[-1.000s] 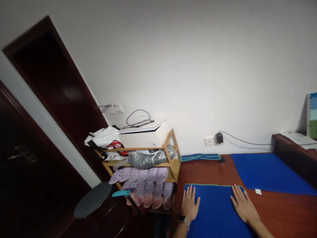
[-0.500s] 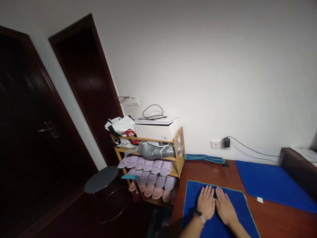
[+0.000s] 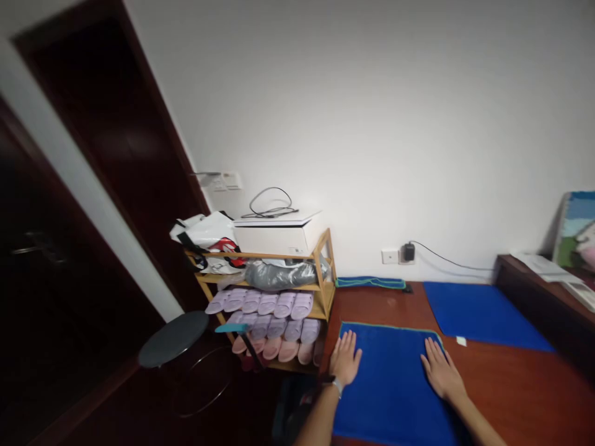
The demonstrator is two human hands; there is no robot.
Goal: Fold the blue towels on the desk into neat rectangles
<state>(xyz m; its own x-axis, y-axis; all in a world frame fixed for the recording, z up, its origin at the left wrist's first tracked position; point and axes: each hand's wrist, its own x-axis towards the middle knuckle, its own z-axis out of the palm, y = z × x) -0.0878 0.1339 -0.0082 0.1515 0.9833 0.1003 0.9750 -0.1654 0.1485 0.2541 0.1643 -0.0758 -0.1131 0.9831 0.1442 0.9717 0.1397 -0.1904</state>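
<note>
Blue cloth (image 3: 393, 387), flat on desk (image 3: 511, 384). Left hand (image 3: 345, 361), right hand (image 3: 442, 373): laid on opposite sides, fingers slightly spread.

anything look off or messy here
Mostly no. The white box on the rack seems not quite shut: a dark gap runs under its lid, and a loose dark cable lies on top. The blue cloth under the left hand and right hand looks flat; no spill shows.
</note>
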